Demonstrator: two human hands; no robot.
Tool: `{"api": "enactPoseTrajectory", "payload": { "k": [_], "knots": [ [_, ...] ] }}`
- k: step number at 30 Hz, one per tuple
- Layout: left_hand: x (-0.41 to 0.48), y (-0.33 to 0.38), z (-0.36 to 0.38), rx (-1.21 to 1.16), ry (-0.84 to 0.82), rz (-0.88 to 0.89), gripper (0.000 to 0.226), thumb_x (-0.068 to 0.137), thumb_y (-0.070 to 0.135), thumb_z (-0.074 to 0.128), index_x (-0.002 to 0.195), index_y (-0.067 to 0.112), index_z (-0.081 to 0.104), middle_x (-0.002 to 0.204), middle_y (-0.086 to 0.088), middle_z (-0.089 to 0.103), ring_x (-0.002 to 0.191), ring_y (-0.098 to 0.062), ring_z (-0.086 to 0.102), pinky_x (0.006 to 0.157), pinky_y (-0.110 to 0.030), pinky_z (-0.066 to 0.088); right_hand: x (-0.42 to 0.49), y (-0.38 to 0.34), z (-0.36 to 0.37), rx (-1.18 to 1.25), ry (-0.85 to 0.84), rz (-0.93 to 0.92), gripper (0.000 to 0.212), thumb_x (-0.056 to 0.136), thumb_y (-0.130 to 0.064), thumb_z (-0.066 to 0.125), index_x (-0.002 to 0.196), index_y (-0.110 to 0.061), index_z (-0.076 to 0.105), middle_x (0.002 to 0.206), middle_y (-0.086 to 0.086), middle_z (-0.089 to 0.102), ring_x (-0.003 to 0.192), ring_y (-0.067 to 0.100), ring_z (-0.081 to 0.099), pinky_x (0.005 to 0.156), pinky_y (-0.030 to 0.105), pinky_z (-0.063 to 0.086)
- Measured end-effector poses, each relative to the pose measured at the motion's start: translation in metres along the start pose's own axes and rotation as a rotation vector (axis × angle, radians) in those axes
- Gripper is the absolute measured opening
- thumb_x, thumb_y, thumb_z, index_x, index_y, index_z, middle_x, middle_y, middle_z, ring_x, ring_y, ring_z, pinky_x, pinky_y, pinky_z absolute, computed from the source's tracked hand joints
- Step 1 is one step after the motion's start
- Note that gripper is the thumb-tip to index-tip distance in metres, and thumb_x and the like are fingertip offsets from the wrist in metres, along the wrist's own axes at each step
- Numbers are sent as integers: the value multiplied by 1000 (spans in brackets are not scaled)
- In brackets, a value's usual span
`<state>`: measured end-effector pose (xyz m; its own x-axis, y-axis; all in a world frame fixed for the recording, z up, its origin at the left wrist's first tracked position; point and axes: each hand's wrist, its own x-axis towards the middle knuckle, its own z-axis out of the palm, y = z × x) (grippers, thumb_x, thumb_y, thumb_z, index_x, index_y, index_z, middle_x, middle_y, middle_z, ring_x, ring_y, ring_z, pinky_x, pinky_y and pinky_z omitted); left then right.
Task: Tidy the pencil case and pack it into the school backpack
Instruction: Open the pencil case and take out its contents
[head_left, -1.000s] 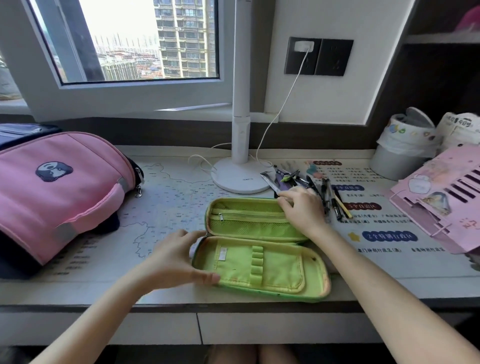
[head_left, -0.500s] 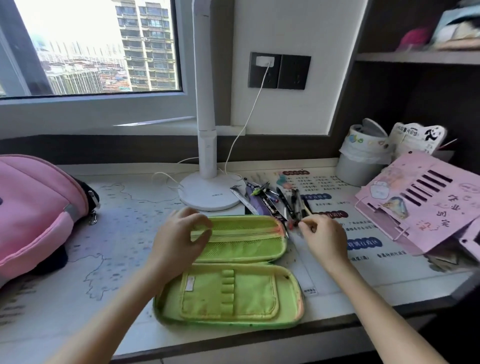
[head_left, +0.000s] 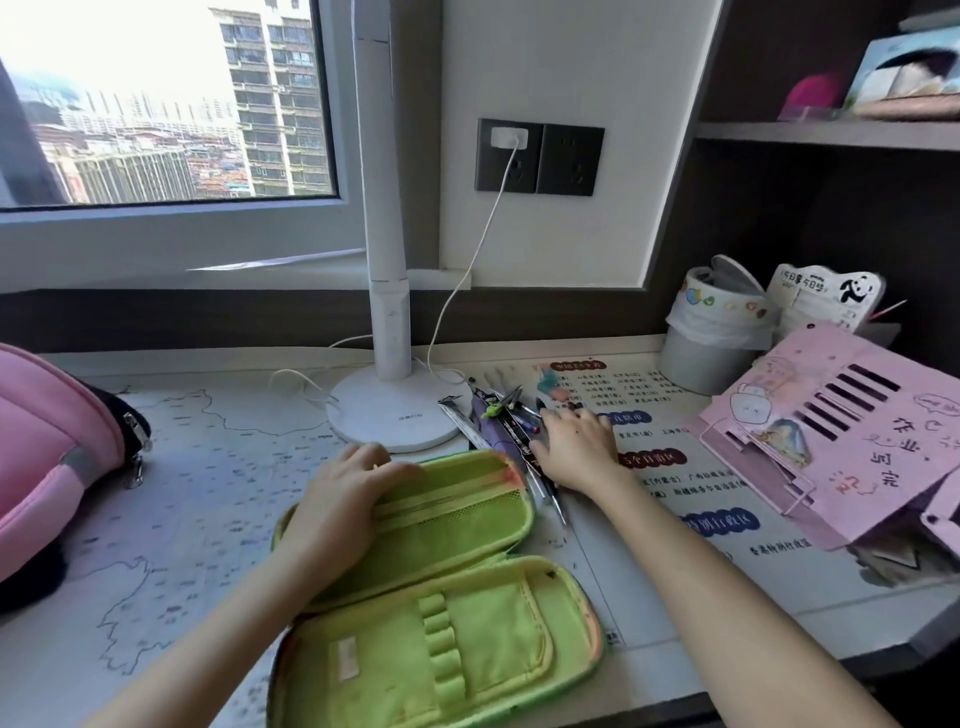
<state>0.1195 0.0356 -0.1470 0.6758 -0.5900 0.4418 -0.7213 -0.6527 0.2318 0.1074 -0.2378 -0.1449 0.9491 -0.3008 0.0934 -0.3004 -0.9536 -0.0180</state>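
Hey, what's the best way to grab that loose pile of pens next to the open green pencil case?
Pinch across the middle of the barrels, coming from above and the right. The pens lie flat, mostly side by side, and the pencil case blocks their left side. The right hand rests over them.

Lime green throughout the open pencil case (head_left: 467, 623) at lower centre, tinged orange-pink along the rim, with a small white label inside. Pink on the backpack (head_left: 47, 467) at the left edge, with a grey strip and black trim. Plain white on the lamp (head_left: 389, 322). Pale surface (head_left: 208, 493), printed with faint blue-grey map outlines and, towards the right, red and blue labels. Purple, green and black among the pens (head_left: 501, 415). Pink board (head_left: 831, 441) at right, barred with black slots and scribbled in black. Dark grey socket plate (head_left: 540, 158). Grey bin (head_left: 701, 364), lined in white.
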Motion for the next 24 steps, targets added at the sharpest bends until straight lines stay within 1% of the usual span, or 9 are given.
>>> {"api": "enactPoseTrajectory", "payload": {
  "k": [2,5,9,11,13,15,19,21,24],
  "knots": [
    [-2,-8,-8,-14,52,7,64,53,-25,59,98,20,70,89,-5,63,82,-29,55,65,-35,45,6,4,-4,19,-62,-3,48,93,-38,41,135,-16,41,140,6,46,126,29,40,105,47,28],
    [-3,-25,-20,-33,88,-30,62,55,-28,53,95,15,70,94,-5,65,86,-29,55,67,-39,49,9,13,-7,-40,-4,2,31,93,-28,44,118,-15,55,129,5,55,118,27,46,99,45,31],
    [-5,-46,-24,-5,41,-56,65,51,-30,50,93,16,71,93,-4,66,84,-30,55,67,-42,50,5,30,-6,-113,19,112,19,89,-20,49,103,-16,62,104,4,65,101,24,56,94,41,34],
    [-5,-50,-24,16,18,-62,64,50,-29,52,90,16,72,91,-5,66,82,-32,56,64,-41,50,4,38,-5,-104,31,144,20,88,-18,49,103,-18,63,99,2,66,95,23,59,92,39,34],
    [-4,-50,-23,32,19,-85,61,52,-27,53,88,18,73,90,-4,66,82,-31,56,63,-40,49,4,41,-4,-89,61,127,23,90,-24,48,109,-21,61,103,2,66,97,24,59,93,40,32],
    [0,-47,-19,35,32,-127,59,56,-24,53,89,20,72,91,-4,65,85,-30,55,65,-39,49,4,38,-6,-101,83,129,31,92,-41,44,115,-26,58,111,2,64,107,25,54,95,41,30],
    [6,-39,-12,7,60,-174,56,57,-23,51,88,19,72,92,-6,64,84,-29,53,68,-36,44,16,31,-11,-137,-21,142,57,83,-67,40,130,-36,49,140,8,43,129,33,34,104,49,23],
    [7,-38,-10,9,76,-182,55,56,-24,52,85,19,73,92,-7,64,83,-30,54,67,-35,43,27,25,-10,-81,-83,129,68,80,-73,39,138,-38,38,150,8,30,137,34,25,110,56,15],
    [7,-39,-8,11,79,-186,55,55,-23,52,83,19,72,91,-7,65,83,-31,54,68,-37,45,39,17,-8,-32,-142,75,73,80,-71,41,142,-36,30,155,7,21,141,32,17,112,60,7]
  ]
}}
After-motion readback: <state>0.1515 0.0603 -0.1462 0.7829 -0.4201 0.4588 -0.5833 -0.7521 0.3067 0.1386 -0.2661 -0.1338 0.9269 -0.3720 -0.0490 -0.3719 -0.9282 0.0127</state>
